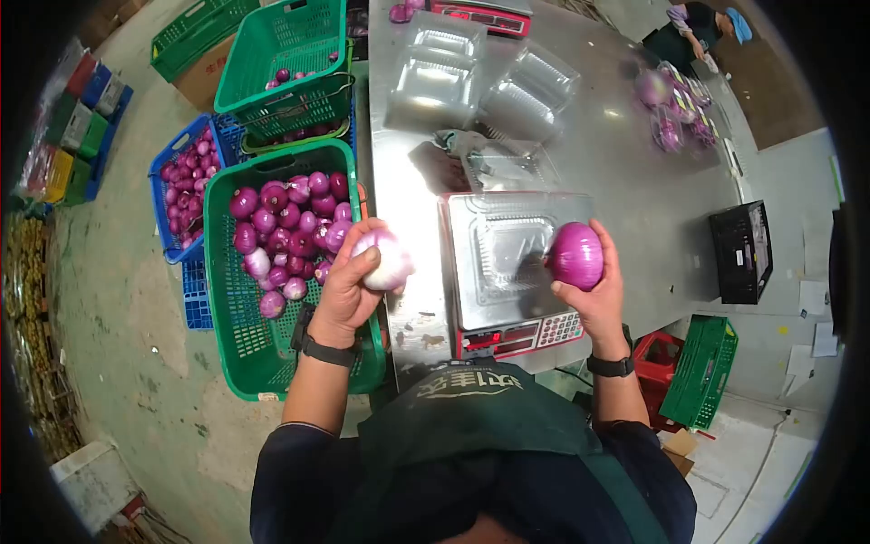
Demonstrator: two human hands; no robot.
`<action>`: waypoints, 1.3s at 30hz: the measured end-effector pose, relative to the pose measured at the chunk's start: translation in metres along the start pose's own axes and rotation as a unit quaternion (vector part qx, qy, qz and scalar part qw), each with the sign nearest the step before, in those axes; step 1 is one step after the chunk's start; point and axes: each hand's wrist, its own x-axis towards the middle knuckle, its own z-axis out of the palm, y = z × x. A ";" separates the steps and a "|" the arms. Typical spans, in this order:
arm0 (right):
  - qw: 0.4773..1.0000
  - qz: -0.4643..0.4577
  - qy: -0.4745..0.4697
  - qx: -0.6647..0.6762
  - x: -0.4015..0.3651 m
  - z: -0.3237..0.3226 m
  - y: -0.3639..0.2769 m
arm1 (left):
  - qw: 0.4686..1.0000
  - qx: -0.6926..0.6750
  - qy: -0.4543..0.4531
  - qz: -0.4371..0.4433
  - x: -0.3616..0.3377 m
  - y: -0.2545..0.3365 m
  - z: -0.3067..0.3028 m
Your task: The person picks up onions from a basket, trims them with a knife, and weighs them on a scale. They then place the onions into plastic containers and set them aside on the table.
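Note:
My left hand (343,295) is closed around a pale, whitish-purple onion (384,260), above the table edge beside the green crate. In my right hand (598,295) is a glossy red onion (576,257), held over the right side of the scale. The digital scale (462,263) has a steel platform, a red display and a keypad. On its platform lies a clear plastic tray (517,258) with no onion visible in it. The green crate (217,299) at my left holds many red onions (288,216).
Stacked clear trays (439,72) and more clear trays (533,91) lie on the steel table (625,172). Packed onions (675,109) sit at the right, near a co-worker (702,32). A black crate (741,254) stands right; a blue crate (163,195) of onions is left.

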 end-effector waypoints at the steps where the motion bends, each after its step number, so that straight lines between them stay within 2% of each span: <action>1: 0.999 -0.019 -0.004 -0.049 -0.003 -0.008 0.003 | 1.000 0.007 -0.004 0.000 -0.004 -0.004 0.014; 3: 0.999 -0.030 0.007 -0.044 -0.006 -0.014 -0.002 | 0.999 0.019 -0.050 0.011 -0.008 -0.011 0.040; 5: 0.991 -0.080 -0.023 -0.100 -0.007 -0.025 0.002 | 0.997 0.040 -0.065 0.025 -0.011 -0.024 0.061; 7: 0.995 -0.062 -0.023 -0.078 -0.009 -0.032 -0.001 | 0.989 0.123 -0.060 0.046 -0.013 -0.034 0.086; 9: 0.970 -0.150 -0.010 -0.192 -0.007 -0.042 0.002 | 0.987 0.147 -0.052 0.045 -0.011 -0.046 0.109; 11: 0.963 -0.170 -0.001 -0.209 -0.004 -0.049 0.003 | 0.950 0.302 -0.014 0.074 -0.013 -0.056 0.143; 13: 0.939 -0.231 -0.024 -0.255 0.002 -0.054 0.004 | 0.940 0.331 -0.005 0.081 -0.006 -0.074 0.163; 14: 0.936 -0.232 -0.034 -0.261 0.006 -0.056 0.004 | 0.876 0.453 -0.012 0.165 0.001 -0.083 0.166; 15: 0.936 -0.234 -0.030 -0.260 0.010 -0.057 0.004 | 0.789 0.562 -0.018 0.248 0.007 -0.088 0.172; 16: 0.931 -0.248 -0.032 -0.267 0.014 -0.057 0.006 | 0.716 0.632 0.000 0.298 0.009 -0.092 0.181; 17: 0.925 -0.261 -0.035 -0.273 0.017 -0.056 0.008 | 0.713 0.634 -0.001 0.300 0.013 -0.096 0.182; 20: 0.920 -0.277 -0.046 -0.273 0.027 -0.051 0.016 | 0.582 0.743 0.021 0.329 0.027 -0.113 0.160; 23: 0.910 -0.276 -0.053 -0.305 0.031 -0.043 0.027 | 0.546 0.778 0.043 0.309 0.032 -0.121 0.152; 27: 0.880 -0.255 -0.052 -0.398 0.027 -0.028 0.042 | 0.559 0.772 0.028 0.300 0.039 -0.130 0.141; 28: 0.880 -0.254 -0.054 -0.398 0.026 -0.029 0.041 | 0.547 0.774 0.038 0.317 0.041 -0.135 0.133; 29: 0.902 -0.240 -0.063 -0.352 0.023 -0.031 0.036 | 0.536 0.775 0.048 0.332 0.040 -0.138 0.129; 30: 0.923 -0.226 -0.069 -0.305 0.022 -0.033 0.033 | 0.574 0.761 0.047 0.300 0.039 -0.139 0.127; 31: 0.923 -0.222 -0.072 -0.307 0.022 -0.036 0.037 | 0.577 0.760 0.047 0.296 0.036 -0.138 0.126; 33: 0.945 -0.245 -0.032 -0.214 0.023 -0.047 0.046 | 0.647 0.717 0.042 0.257 0.029 -0.132 0.129; 35: 0.951 -0.225 -0.003 -0.212 0.021 -0.055 0.050 | 0.642 0.718 0.046 0.265 0.021 -0.132 0.123; 37: 0.984 -0.085 0.049 -0.147 0.026 -0.062 0.062 | 0.723 0.636 0.097 0.251 0.010 -0.128 0.125; 39: 0.991 -0.016 0.057 -0.118 0.039 -0.068 0.060 | 0.732 0.617 0.116 0.264 -0.002 -0.126 0.114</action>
